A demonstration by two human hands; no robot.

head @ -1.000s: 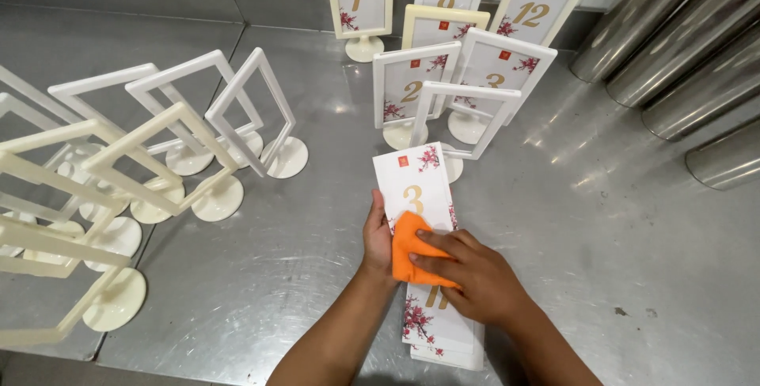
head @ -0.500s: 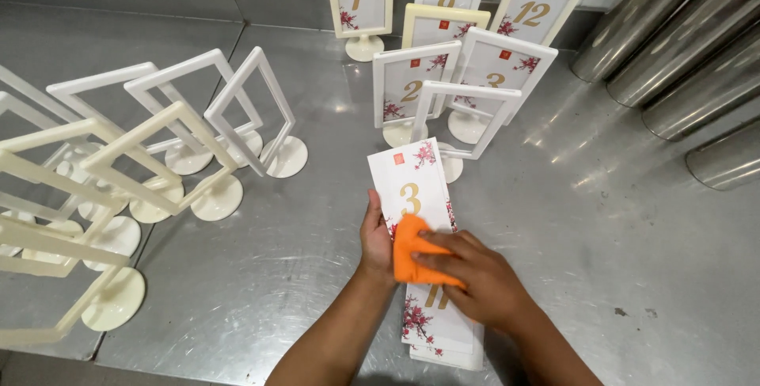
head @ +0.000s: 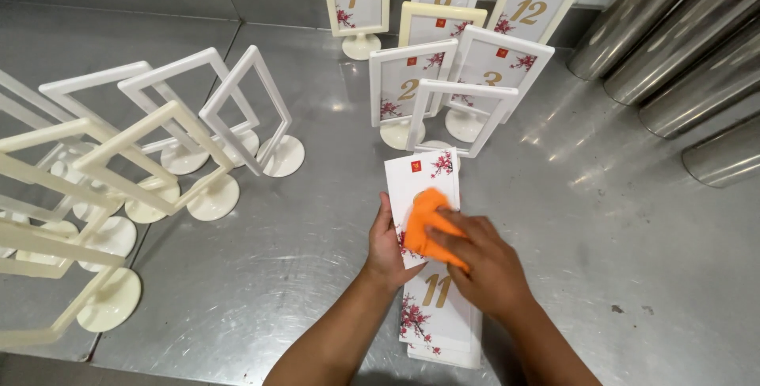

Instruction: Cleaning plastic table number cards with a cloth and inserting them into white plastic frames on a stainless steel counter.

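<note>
A stack of white number cards (head: pixel 434 307) with gold numerals and red blossom prints lies flat on the steel counter (head: pixel 317 275). My right hand (head: pixel 483 263) presses a folded orange cloth (head: pixel 427 224) onto the upper part of the top card. My left hand (head: pixel 386 247) rests on the left edge of the stack and holds it in place. The cloth covers the numeral on the upper card.
Several empty white and cream stand frames (head: pixel 237 113) on round bases crowd the left side. Frames holding number cards (head: pixel 412 89) stand just behind the stack, near the back wall. Shiny steel cylinders (head: pixel 689 38) lie at the right.
My right hand has slid the orange cloth upward along the top card, and it now covers the numeral that showed before. My left hand has stayed at the stack's left edge.
</note>
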